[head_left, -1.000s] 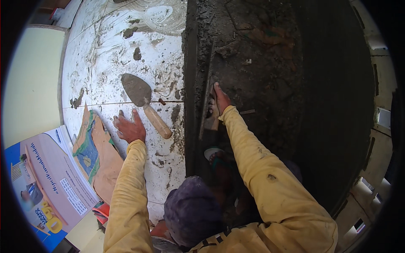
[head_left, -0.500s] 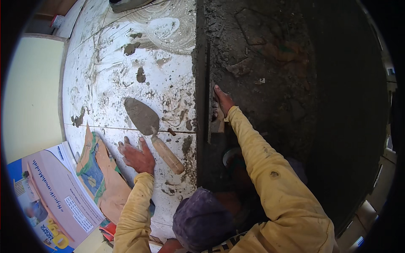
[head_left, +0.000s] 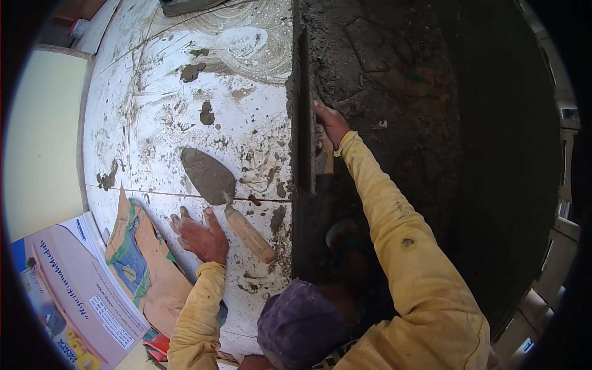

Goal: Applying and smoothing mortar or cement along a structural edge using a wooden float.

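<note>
One clenched: right grip (head_left: 333,126), round the wooden handle (head_left: 324,162) of a float (head_left: 305,117) whose long blade runs just left of it, along the dark edge of the white tiles (head_left: 250,142). Left grip (head_left: 203,237) released, spread on the tiles; trowel (head_left: 217,187) just ahead and right of it, torn bag (head_left: 157,265) to its left.

Float (head_left: 304,129) stands edge-up; grey-bladed trowel (head_left: 214,184) lies flat.
</note>
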`<state>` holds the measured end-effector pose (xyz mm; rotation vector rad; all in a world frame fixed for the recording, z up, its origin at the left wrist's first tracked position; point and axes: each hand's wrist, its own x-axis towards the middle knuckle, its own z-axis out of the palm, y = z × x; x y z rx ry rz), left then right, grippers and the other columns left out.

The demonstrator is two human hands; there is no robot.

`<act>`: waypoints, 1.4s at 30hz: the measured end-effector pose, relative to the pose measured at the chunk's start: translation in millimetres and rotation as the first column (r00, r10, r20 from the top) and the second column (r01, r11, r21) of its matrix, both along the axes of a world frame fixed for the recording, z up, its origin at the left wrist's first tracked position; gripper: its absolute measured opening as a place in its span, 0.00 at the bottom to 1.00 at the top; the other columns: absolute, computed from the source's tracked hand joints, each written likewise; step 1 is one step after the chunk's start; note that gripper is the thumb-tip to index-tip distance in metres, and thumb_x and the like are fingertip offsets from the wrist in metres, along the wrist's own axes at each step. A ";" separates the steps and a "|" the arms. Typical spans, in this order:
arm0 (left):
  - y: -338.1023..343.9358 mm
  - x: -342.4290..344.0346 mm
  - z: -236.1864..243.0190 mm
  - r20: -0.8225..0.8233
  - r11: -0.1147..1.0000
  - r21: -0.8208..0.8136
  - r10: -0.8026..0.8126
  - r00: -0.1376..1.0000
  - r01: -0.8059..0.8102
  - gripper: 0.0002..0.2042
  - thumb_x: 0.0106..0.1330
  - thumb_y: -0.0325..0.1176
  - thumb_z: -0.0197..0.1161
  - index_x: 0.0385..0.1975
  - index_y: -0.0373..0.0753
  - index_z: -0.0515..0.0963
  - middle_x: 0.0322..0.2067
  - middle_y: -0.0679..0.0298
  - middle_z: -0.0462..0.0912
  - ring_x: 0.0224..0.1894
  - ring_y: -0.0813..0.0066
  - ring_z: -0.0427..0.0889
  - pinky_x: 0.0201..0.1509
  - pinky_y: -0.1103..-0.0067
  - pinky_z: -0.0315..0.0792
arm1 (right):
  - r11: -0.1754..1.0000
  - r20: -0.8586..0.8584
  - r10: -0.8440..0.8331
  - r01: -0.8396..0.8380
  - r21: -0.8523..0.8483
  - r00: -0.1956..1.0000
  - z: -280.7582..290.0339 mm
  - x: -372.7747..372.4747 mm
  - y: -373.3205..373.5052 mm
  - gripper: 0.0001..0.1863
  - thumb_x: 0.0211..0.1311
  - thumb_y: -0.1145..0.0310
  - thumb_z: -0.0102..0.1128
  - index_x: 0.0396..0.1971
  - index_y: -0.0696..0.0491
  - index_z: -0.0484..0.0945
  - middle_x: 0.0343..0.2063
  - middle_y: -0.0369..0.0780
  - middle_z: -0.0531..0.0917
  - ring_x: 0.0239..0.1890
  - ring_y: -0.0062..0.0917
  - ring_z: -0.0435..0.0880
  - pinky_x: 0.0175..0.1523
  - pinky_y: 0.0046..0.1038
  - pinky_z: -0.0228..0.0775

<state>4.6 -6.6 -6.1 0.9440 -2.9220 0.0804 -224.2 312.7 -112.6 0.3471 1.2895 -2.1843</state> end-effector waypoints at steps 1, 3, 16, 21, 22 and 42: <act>0.6 -0.3 -1.2 -0.005 1.000 0.004 0.001 1.000 -0.001 0.37 0.72 0.58 0.50 0.71 0.35 0.57 0.72 0.44 0.53 0.77 0.48 0.46 0.73 0.46 0.43 | 1.000 -0.005 0.001 -0.001 0.004 1.000 -1.8 4.0 -0.6 0.23 0.71 0.43 0.54 0.43 0.51 0.77 0.17 0.31 0.74 0.13 0.15 0.69 0.19 0.21 0.62; -1.2 0.4 -4.3 -0.029 1.000 -0.013 -0.015 0.999 0.014 0.37 0.72 0.59 0.50 0.71 0.36 0.57 0.72 0.44 0.53 0.77 0.48 0.46 0.72 0.45 0.44 | 0.991 -0.187 -0.031 0.055 0.121 0.982 -3.0 13.7 -5.3 0.23 0.72 0.45 0.54 0.44 0.52 0.77 0.20 0.32 0.77 0.14 0.15 0.71 0.20 0.21 0.64; 0.3 -4.4 0.7 -0.037 0.999 0.013 0.030 0.999 -0.030 0.37 0.72 0.59 0.50 0.70 0.36 0.58 0.72 0.44 0.54 0.77 0.48 0.46 0.73 0.45 0.43 | 0.982 -0.189 -0.051 0.084 0.169 0.981 53.5 121.0 -17.4 0.22 0.68 0.47 0.62 0.40 0.55 0.79 0.17 0.33 0.74 0.15 0.16 0.72 0.20 0.24 0.64; 6.4 -7.6 12.5 -0.005 0.997 0.065 0.051 0.999 -0.051 0.37 0.71 0.60 0.50 0.70 0.36 0.59 0.72 0.44 0.53 0.77 0.49 0.45 0.73 0.45 0.42 | 0.931 -0.320 -0.076 0.182 0.317 0.944 46.7 125.3 -3.8 0.27 0.65 0.43 0.62 0.38 0.58 0.81 0.26 0.41 0.80 0.28 0.28 0.80 0.36 0.31 0.72; 6.7 -7.2 12.9 -0.009 0.996 0.064 0.055 0.998 -0.054 0.37 0.71 0.60 0.50 0.70 0.36 0.59 0.72 0.44 0.53 0.77 0.49 0.45 0.73 0.45 0.42 | 0.932 -0.324 -0.072 0.180 0.315 0.943 49.6 110.7 2.2 0.27 0.65 0.43 0.62 0.38 0.58 0.81 0.26 0.41 0.80 0.28 0.28 0.80 0.36 0.31 0.72; 4.5 -6.2 11.4 0.003 0.999 0.031 0.045 0.999 -0.045 0.37 0.72 0.59 0.49 0.70 0.33 0.59 0.71 0.41 0.54 0.76 0.47 0.49 0.73 0.47 0.45 | 0.939 -0.116 -0.171 0.198 0.280 0.978 84.8 74.6 3.2 0.27 0.66 0.42 0.60 0.32 0.56 0.77 0.15 0.35 0.70 0.14 0.21 0.72 0.21 0.29 0.67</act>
